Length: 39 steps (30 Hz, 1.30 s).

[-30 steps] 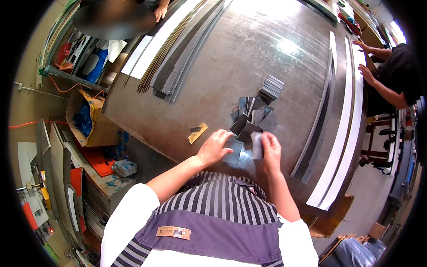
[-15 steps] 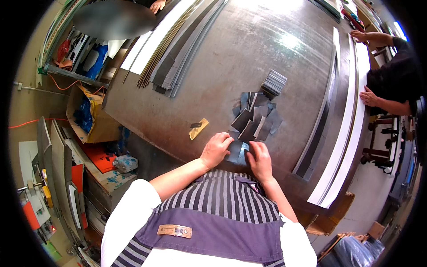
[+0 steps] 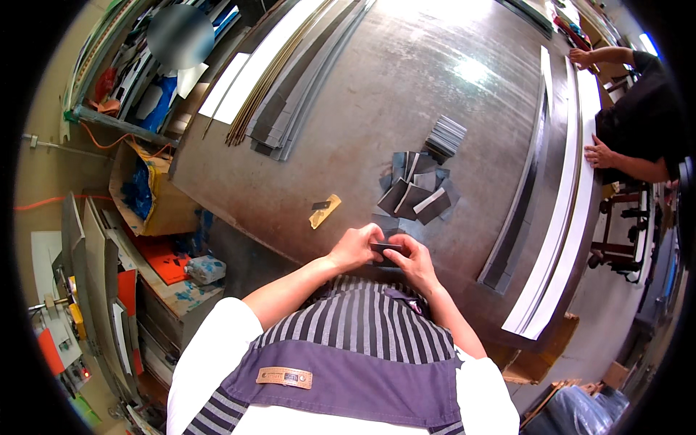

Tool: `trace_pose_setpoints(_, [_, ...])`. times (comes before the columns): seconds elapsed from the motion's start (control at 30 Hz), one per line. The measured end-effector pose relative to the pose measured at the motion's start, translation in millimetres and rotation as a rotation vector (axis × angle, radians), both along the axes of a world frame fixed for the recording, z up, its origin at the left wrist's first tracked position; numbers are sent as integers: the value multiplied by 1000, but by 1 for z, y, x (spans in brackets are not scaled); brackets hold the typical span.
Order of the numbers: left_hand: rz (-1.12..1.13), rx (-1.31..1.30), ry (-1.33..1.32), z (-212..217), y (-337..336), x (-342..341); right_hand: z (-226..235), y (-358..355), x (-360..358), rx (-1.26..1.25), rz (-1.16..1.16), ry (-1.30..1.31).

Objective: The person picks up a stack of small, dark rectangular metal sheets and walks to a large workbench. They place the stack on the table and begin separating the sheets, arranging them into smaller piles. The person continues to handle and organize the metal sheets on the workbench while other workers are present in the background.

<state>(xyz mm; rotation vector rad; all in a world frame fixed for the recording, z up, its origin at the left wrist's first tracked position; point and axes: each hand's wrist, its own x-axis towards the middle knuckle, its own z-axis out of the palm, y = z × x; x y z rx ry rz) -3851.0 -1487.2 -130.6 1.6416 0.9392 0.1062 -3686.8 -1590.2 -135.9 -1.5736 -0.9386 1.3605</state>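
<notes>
Our left hand and right hand have drawn back from the loose pile of grey pieces, now pinching one small dark piece together at the table edge.

Steel table: grey pieces, long strips.

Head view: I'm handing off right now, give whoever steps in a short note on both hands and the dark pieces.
Left hand and right hand together pinch one small dark flat piece at the near edge of the metal table.
Loose pile of dark pieces lies just beyond the hands; a neat stack sits past it.
Yellow scraper lies left of the pile, untouched.
Done: some pieces stacked. Left: the loose pile.
</notes>
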Motion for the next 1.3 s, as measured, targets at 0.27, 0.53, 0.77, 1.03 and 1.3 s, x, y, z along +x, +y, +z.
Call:
trace_pose_setpoints(0.27, [-62,-235,-29,27,-16,4,29,-6,-9,113,-248,-214])
trace_pose_setpoints(0.53, [-255,-85,-20,42,-27,9,-19,-25,38,-51,123,-1479])
trace_pose_setpoints(0.77, [26,-514,-215,47,-20,10,15,-11,28,3,-279,-279])
trace_pose_setpoints(1.03, [97,-922,-463,71,-16,17,67,-4,-11,-237,-215,617])
trace_pose_setpoints(1.3, [-130,545,-336,58,-16,28,31,-14,-13,-298,-378,586])
